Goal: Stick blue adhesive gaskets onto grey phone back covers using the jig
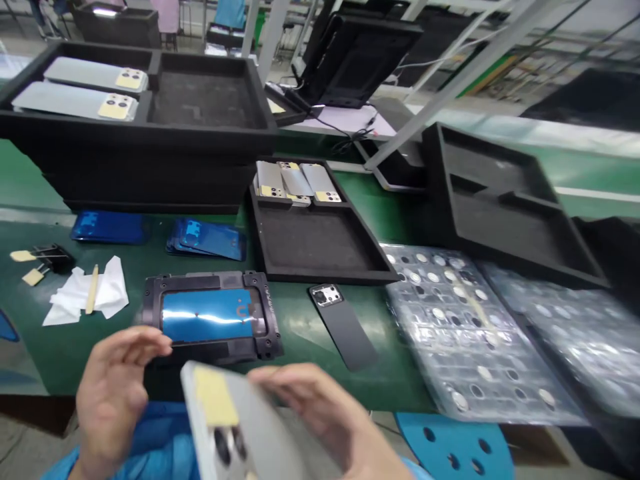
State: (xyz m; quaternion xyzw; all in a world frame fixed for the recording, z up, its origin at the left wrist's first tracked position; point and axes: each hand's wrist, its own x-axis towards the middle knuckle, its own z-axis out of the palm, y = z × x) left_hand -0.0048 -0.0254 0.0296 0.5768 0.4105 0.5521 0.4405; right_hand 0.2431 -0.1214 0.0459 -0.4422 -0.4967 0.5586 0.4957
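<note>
My right hand (335, 413) grips a silver phone back cover (265, 427) along its far edge, low in the view and close to the camera. A yellow film patch and dark camera rings show at its left end; its lower part runs out of the picture. My left hand (117, 393) is raised to the left of this cover, fingers apart and slightly curled, holding nothing. Just beyond both hands, a black fixture (273, 333) lies on the bench with a shiny blue film sheet (207, 313) in its recess. Right of the fixture rests a dark grey phone back cover (345, 330).
Stacked black trays (210, 137) and another black tray (325, 273) hold silver covers. Blue film stacks (107, 227), a white tissue (113, 287) with a small stick, and black binder clips (53, 257) lie left. Clear pocketed sheets (450, 333) and tilted black trays (505, 233) stand right.
</note>
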